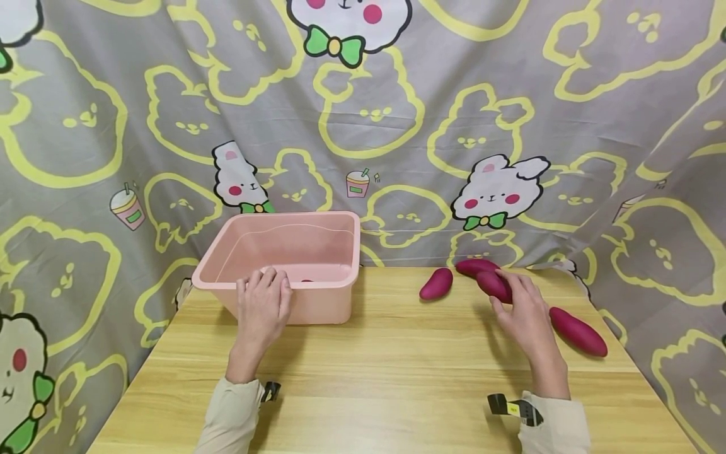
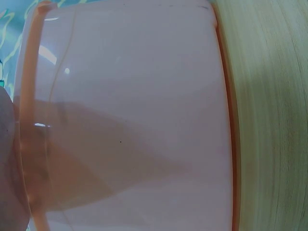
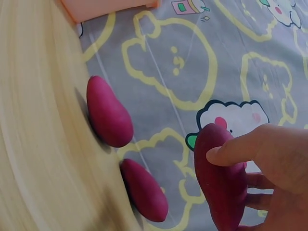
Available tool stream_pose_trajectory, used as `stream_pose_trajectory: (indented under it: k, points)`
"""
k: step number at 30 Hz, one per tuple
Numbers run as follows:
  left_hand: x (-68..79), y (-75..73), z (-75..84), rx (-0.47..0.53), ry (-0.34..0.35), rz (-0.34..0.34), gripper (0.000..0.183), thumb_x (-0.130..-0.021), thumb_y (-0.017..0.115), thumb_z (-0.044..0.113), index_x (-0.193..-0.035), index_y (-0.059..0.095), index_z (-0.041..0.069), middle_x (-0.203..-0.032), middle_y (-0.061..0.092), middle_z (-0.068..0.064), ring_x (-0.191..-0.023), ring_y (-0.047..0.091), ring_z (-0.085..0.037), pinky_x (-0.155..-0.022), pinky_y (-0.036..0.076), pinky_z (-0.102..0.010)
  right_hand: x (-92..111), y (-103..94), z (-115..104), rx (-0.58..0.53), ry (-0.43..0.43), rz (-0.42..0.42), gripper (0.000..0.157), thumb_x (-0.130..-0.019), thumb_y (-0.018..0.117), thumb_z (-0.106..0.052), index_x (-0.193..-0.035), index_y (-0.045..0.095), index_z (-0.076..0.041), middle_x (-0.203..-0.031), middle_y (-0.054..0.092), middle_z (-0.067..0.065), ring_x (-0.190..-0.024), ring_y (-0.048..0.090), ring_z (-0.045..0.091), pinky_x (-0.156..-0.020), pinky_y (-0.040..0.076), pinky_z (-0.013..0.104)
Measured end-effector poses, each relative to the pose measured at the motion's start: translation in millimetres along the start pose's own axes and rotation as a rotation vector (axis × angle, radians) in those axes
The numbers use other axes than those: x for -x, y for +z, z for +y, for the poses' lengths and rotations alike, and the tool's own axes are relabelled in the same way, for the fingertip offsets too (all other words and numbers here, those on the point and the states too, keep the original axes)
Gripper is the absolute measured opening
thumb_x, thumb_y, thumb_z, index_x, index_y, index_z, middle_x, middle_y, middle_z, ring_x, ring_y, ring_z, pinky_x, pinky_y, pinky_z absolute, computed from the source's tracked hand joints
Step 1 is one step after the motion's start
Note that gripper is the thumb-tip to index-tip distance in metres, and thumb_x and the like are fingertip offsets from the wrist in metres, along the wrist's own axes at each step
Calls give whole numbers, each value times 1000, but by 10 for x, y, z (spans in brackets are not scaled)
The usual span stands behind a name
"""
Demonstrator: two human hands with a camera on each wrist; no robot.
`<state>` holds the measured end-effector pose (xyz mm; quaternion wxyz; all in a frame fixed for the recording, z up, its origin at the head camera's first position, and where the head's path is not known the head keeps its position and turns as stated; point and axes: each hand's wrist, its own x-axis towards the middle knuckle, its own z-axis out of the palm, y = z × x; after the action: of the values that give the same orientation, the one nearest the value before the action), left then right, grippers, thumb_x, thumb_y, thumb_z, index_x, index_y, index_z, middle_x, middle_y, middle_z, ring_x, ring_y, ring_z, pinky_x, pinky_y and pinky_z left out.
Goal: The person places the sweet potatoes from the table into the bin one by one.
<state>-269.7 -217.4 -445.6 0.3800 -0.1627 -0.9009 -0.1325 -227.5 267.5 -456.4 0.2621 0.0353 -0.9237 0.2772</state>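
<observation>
A: Right hand [image 1: 524, 309] has it! Thumb on one side, fingers on the other, round a sweet potato [image 3: 219, 178].

B: And the left hand [image 1: 263, 302]?

A: Over at the tub [image 1: 317, 306], fingers curled over its near rim. The tub stands upright at the table's [image 1: 386, 372] far left, close to the patterned cloth [image 1: 380, 88].

B: Anything in it?

A: A dark red sliver [image 1: 306, 281] shows just over the near rim; too little to tell what it is.

B: How do the other potatoes lie?

A: Three on the wood. One, the left potato [image 1: 436, 284], sits between the tub and the right hand. The back potato [image 1: 473, 267] peeks out behind the held one. The right potato [image 1: 578, 331] lies slantwise, just beside the right wrist.

B: Sleeves?

A: Pale ones [image 1: 229, 413], with a black strap [image 1: 530, 413] at the right cuff.
</observation>
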Motion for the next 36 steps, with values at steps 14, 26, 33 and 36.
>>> stream_pose_trajectory:
  k: [14,26,33,36]
  points:
    - [-4,-8,7,3,7,6,37,-105,30,29,-93,58,9,-96,63,-13,-92,53,-39,-85,34,-57,-26,-14,-138,-8,-40,31,55,-85,75,-4,-137,58,-3,-127,56,25,-117,52,48,-86,39,71]
    - [-11,-19,23,6,2,1,38,-105,29,29,-93,59,8,-97,63,-14,-93,53,-40,-84,34,-56,-35,-12,-244,-34,-82,48,56,-83,77,-1,-136,59,-3,-123,57,24,-114,53,46,-88,38,70]
    - [-6,-17,20,3,2,0,37,-105,31,28,-93,59,8,-98,63,-14,-93,53,-40,-84,34,-57,-43,5,-297,-33,-104,56,56,-83,77,-1,-135,59,-3,-121,58,24,-113,54,44,-88,39,69]
    - [-4,-14,16,1,2,0,37,-105,31,29,-93,59,8,-97,63,-14,-93,53,-40,-84,34,-57,-43,10,-322,-36,-106,54,56,-83,78,-1,-135,59,-3,-122,58,24,-114,54,44,-89,38,70]
